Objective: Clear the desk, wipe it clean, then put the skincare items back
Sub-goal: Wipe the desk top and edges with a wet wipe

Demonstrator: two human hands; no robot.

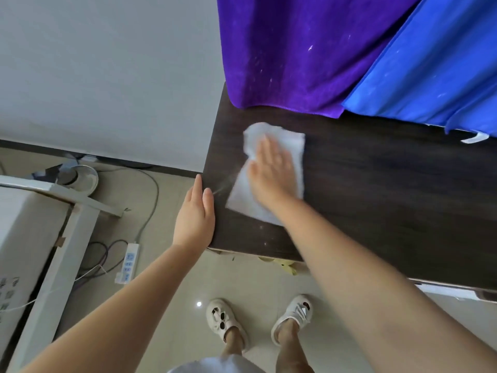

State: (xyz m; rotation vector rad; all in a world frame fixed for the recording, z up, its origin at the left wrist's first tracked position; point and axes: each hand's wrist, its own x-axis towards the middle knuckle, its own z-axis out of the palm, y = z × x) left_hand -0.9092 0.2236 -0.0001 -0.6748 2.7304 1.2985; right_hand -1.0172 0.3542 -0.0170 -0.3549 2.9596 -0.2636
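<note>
A dark wood-grain desk (376,184) fills the right half of the view. My right hand (269,168) lies flat, palm down, on a white cloth (293,146) spread near the desk's left end, pressing it to the surface. My left hand (196,214) rests flat against the desk's left edge, fingers straight and together, holding nothing. No skincare items are in view.
A purple cloth (295,49) and a blue cloth (430,71) hang over the desk's back. On the tiled floor to the left lie a white power strip (127,262) with cables and a white frame (67,238). My feet in white sandals (223,321) stand below.
</note>
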